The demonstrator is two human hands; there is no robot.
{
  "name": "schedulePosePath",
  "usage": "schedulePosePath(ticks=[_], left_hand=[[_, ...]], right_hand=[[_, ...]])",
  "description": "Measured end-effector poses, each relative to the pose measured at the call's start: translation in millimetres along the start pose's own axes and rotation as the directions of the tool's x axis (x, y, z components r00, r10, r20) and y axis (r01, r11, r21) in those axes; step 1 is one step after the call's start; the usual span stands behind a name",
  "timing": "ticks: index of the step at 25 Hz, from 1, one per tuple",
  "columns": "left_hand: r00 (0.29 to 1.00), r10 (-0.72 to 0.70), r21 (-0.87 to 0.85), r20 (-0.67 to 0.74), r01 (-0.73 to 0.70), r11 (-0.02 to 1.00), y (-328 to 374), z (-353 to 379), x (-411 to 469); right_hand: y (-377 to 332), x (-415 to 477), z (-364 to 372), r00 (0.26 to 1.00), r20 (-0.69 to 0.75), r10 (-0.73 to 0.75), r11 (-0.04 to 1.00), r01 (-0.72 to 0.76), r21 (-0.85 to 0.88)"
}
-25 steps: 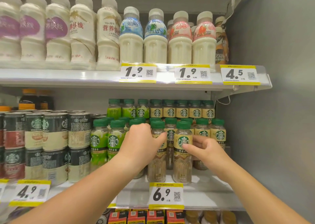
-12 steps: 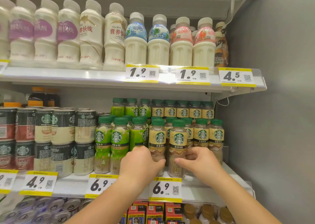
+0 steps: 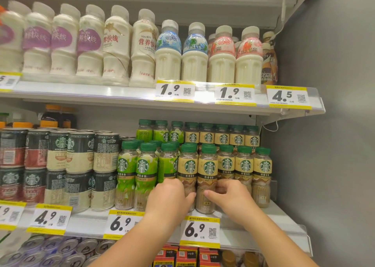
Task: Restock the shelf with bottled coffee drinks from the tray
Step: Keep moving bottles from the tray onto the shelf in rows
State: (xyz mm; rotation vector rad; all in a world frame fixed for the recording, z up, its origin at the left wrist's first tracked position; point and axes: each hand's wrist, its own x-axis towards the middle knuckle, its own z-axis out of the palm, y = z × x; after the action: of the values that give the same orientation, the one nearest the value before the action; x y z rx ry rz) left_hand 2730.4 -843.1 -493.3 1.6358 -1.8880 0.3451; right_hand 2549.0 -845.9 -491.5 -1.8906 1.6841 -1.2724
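Note:
Two beige-labelled coffee bottles with green caps stand side by side at the front of the middle shelf point(image 3: 284, 220). My left hand point(image 3: 170, 199) wraps the lower body of the left bottle point(image 3: 188, 165). My right hand point(image 3: 231, 197) grips the lower body of the right bottle point(image 3: 209, 166). Both bottles are upright and rest on the shelf, slightly ahead of the row of matching beige bottles point(image 3: 245, 165) to their right. More of the same stand stacked behind. The tray is out of view.
Green-labelled bottles point(image 3: 146, 165) stand just left of my left hand, and stacked coffee cans point(image 3: 81, 155) are further left. White milk drinks point(image 3: 168, 51) fill the upper shelf. A grey side wall point(image 3: 328, 145) closes the right. Price tags point(image 3: 199, 231) line the shelf edge.
Both hands slid down from the bottles' labels to their lower bodies as the two bottles went back to line up near the front row. The view shifted left.

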Motion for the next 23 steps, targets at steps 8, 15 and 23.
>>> schedulePosePath(ticks=[8,15,23], left_hand=[[0.995,0.003,-0.025,0.100,-0.001,1.000,-1,-13,-1],[0.940,0.326,0.161,0.100,-0.339,0.927,-36,-42,-25],[0.870,0.466,0.221,0.164,-0.492,0.842,-75,-50,-79]], right_hand=[[-5,-6,-5,0.998,0.057,-0.013,0.999,0.015,-0.035],[-9,-46,-21,0.969,0.036,-0.244,0.704,0.203,-0.681],[-23,-132,-2,0.956,0.047,-0.289,0.598,0.219,-0.771]])
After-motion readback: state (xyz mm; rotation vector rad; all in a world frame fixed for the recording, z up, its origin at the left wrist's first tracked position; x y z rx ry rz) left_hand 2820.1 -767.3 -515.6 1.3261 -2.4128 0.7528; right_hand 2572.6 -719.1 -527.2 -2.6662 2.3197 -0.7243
